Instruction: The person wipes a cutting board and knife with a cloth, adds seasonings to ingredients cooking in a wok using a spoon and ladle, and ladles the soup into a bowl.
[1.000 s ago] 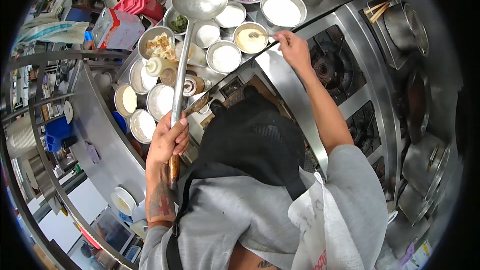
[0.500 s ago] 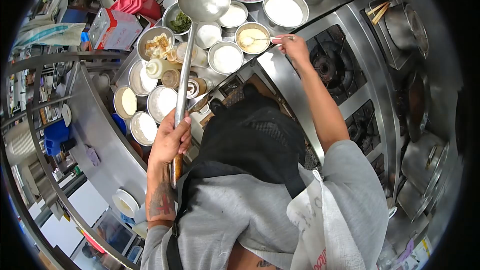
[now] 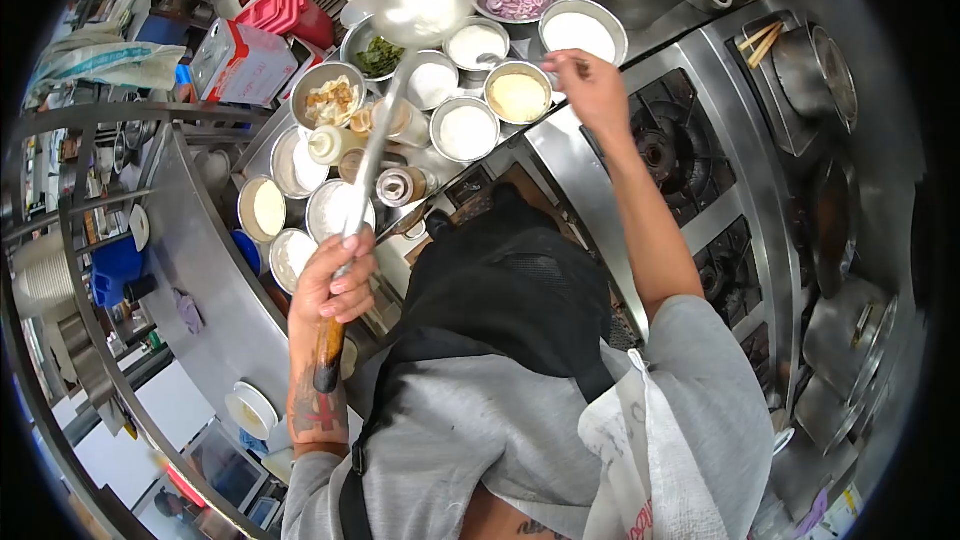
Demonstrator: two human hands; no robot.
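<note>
Ladle in the left hand, small spoon at the right hand.
From my end I see the left fingers wrapped around the ladle's shaft, its cup out beyond that hand above the bowls and its wooden end sticking out behind. The right fingers are pinched together at the spoon's blurred handle, the tip off to that hand's left. Just left of the right hand sits a bowl of pale yellow contents; just beyond it, a bowl of white contents; to its right, a burner.
</note>
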